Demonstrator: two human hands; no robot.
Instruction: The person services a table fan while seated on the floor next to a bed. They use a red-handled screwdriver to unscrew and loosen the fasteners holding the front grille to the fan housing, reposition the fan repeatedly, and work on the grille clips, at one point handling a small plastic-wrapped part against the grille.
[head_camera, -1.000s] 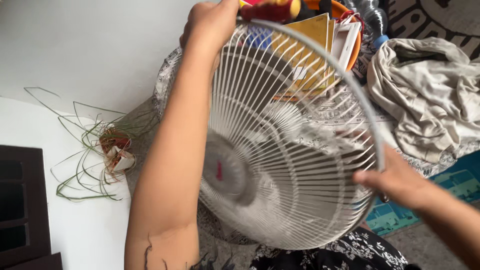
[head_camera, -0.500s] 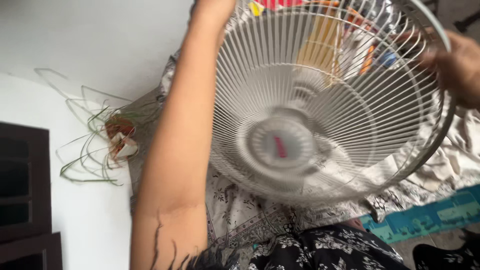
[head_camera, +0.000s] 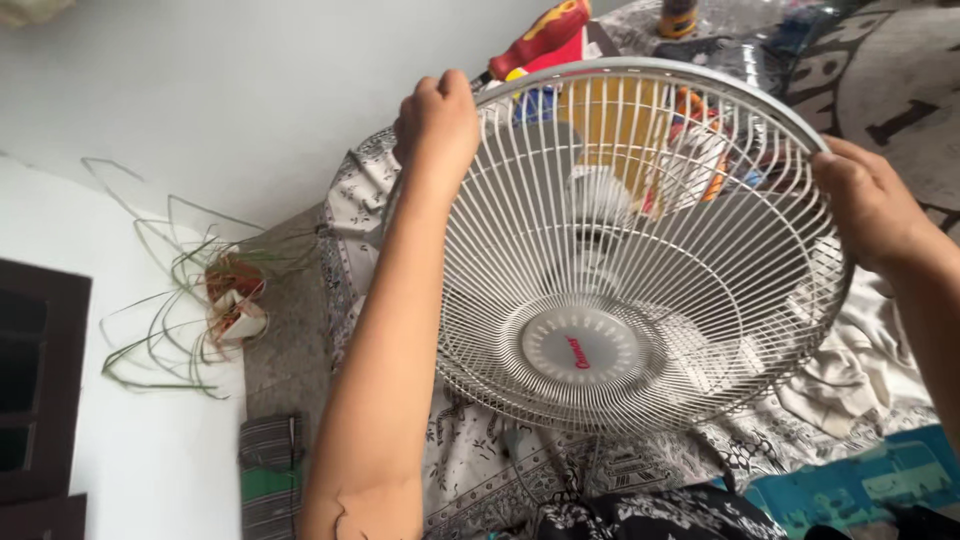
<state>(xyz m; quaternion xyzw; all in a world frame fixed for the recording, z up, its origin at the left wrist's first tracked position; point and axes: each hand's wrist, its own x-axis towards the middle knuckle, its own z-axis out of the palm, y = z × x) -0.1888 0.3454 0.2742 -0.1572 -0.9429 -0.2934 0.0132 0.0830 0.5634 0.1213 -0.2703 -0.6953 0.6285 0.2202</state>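
Note:
A round white wire fan guard (head_camera: 640, 250) with a grey centre cap is held up over a patterned cloth (head_camera: 480, 460). My left hand (head_camera: 437, 122) grips the guard's rim at its upper left. On the right edge of the rim my right hand (head_camera: 870, 205) holds on. The guard's open side faces me and tilts away at the top. Behind its wires I see a red-handled screwdriver (head_camera: 545, 38) and mixed coloured items, partly hidden.
A small bundle of green wires with a reddish piece (head_camera: 232, 295) lies on the pale floor at left. A dark wooden frame (head_camera: 35, 380) sits at the left edge. A beige cloth (head_camera: 860, 380) and a blue mat (head_camera: 860, 480) are at right.
The guard has dropped lower and turned so its centre cap faces me more squarely. My right hand shifted from the upper right to the rim's right edge; my left hand kept its hold.

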